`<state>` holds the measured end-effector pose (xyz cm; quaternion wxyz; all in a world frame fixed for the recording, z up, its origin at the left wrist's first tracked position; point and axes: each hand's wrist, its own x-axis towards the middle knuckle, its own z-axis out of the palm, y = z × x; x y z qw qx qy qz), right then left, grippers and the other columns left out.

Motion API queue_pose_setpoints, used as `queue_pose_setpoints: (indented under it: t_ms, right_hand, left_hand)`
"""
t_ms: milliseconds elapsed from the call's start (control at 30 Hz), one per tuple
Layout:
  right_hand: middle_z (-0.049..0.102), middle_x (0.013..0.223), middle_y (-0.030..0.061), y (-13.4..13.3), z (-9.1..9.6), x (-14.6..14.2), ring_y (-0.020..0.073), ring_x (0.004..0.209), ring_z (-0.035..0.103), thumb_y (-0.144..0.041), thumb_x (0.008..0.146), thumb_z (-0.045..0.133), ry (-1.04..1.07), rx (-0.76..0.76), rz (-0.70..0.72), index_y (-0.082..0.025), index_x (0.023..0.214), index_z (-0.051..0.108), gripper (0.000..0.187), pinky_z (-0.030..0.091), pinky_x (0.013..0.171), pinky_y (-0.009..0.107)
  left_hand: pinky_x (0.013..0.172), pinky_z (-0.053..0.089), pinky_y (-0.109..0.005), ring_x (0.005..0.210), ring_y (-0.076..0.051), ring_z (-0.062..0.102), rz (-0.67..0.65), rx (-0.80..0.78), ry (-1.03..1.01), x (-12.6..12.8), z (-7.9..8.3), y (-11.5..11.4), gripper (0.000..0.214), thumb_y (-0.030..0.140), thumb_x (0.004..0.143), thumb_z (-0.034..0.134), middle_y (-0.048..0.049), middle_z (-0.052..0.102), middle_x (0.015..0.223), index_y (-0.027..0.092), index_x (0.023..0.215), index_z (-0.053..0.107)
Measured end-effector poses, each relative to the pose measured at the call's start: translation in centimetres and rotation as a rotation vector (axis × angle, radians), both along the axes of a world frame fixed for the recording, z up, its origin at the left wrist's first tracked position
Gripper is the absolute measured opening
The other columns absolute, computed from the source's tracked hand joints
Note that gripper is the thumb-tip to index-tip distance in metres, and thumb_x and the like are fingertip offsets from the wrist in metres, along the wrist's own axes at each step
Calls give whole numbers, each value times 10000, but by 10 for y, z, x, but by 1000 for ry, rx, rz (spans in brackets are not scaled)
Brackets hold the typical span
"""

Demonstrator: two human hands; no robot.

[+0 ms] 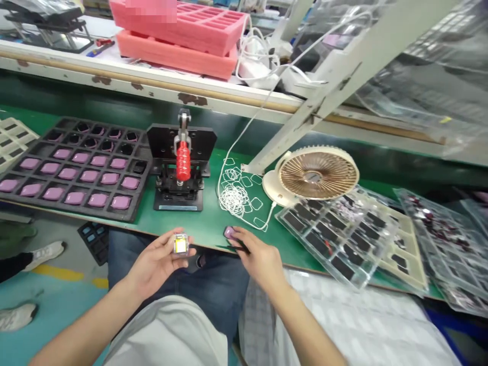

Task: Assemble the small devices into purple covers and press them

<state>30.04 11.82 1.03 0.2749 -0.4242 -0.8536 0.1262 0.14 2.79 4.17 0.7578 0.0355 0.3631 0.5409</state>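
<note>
My left hand [158, 259] grips a small square piece [181, 244], clear at the rim with a white and yellow middle, between thumb and fingers. Over the bench edge, my right hand [261, 254] pinches a small purple case [229, 232]. A thin dark tool, perhaps tweezers [238, 248], also sticks out of that hand; its exact kind is unclear. Behind both hands stands a black clamp press [179, 195] with a red handle [183, 161]. White ring-shaped gaskets [234, 199] lie in a loose heap beyond my right hand.
At left, a dark foam tray [129, 211] holds purple cases and black-faced pieces. A beige fan [318, 173] stands right of the gaskets, its white cable crossing the bench. Clear trays of parts [360, 279] overlap at right. Pink foam trays [175, 56] sit on the shelf above.
</note>
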Motion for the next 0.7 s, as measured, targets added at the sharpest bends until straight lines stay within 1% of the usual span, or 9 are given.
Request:
queue_pose_setpoints:
  t_ms: [100, 167, 267, 300, 333, 400, 467, 600, 700]
  right_hand:
    - [776, 1259, 43, 12, 4, -4, 213, 1095, 786, -292, 1101, 632, 56, 26, 47, -241, 1210, 784, 194, 679, 898, 297]
    - [783, 1238, 48, 10, 13, -12, 231, 1067, 793, -305, 1079, 676, 150, 11, 35, -244, 1204, 789, 179, 691, 871, 317]
    - [780, 1246, 56, -11, 39, -34, 208, 860, 805, -273, 1029, 758, 321, -72, -26, -261, 1191, 791, 166, 669, 610, 269]
    - [780, 1246, 57, -21, 49, -43, 195, 798, 797, -255, 1019, 771, 362, -94, -31, -268, 1184, 791, 167, 649, 556, 259]
    - [781, 1242, 58, -31, 57, -52, 191, 771, 792, -238, 1015, 775, 390, -105, -22, -274, 1180, 791, 170, 652, 556, 262]
    - [782, 1237, 63, -46, 67, -70, 210, 822, 804, -210, 1014, 770, 419, -93, 16, -278, 1193, 788, 192, 700, 692, 299]
    - [775, 1255, 71, -54, 67, -83, 227, 917, 813, -175, 1010, 766, 433, -64, 47, -273, 1230, 780, 241, 709, 823, 321]
    - [758, 1302, 77, -54, 56, -97, 227, 1040, 802, -142, 1013, 755, 432, -47, 86, -253, 1235, 787, 250, 691, 874, 284]
    - [754, 1312, 81, -52, 53, -100, 229, 1058, 799, -152, 1022, 746, 412, -41, 101, -245, 1211, 805, 218, 688, 889, 283]
  left_hand:
    - [780, 624, -332, 1071, -318, 786, -6, 68, -56, 0, -2, 4, 308, 214, 943, 804, -192, 771, 1283, 186, 1248, 770]
    - [795, 621, -316, 1075, -304, 786, 3, 98, -69, 1, -2, 4, 286, 204, 943, 803, -187, 772, 1287, 185, 1228, 783]
    - [856, 627, -344, 1112, -320, 781, 6, 117, -78, 4, -2, 4, 304, 199, 925, 824, -173, 773, 1298, 193, 1227, 793]
    - [874, 629, -361, 1123, -326, 778, 10, 123, -75, 5, -2, 4, 341, 198, 915, 834, -167, 773, 1303, 203, 1252, 788]
    - [889, 631, -375, 1130, -328, 775, 17, 132, -67, 7, -2, 4, 387, 193, 904, 845, -159, 772, 1309, 214, 1284, 778]
    - [923, 627, -388, 1131, -308, 771, 37, 156, -35, 10, -1, 5, 458, 184, 878, 868, -143, 776, 1307, 225, 1323, 767]
    - [958, 616, -379, 1123, -277, 765, 45, 179, 11, 13, 0, 5, 459, 190, 850, 897, -133, 782, 1298, 217, 1294, 787]
    - [988, 599, -358, 1131, -259, 757, 42, 206, 74, 16, 3, 3, 442, 261, 796, 954, -127, 793, 1281, 221, 1218, 828]
    - [989, 595, -334, 1140, -246, 754, 56, 223, 107, 16, 5, 1, 440, 294, 797, 958, -124, 798, 1272, 223, 1212, 832]
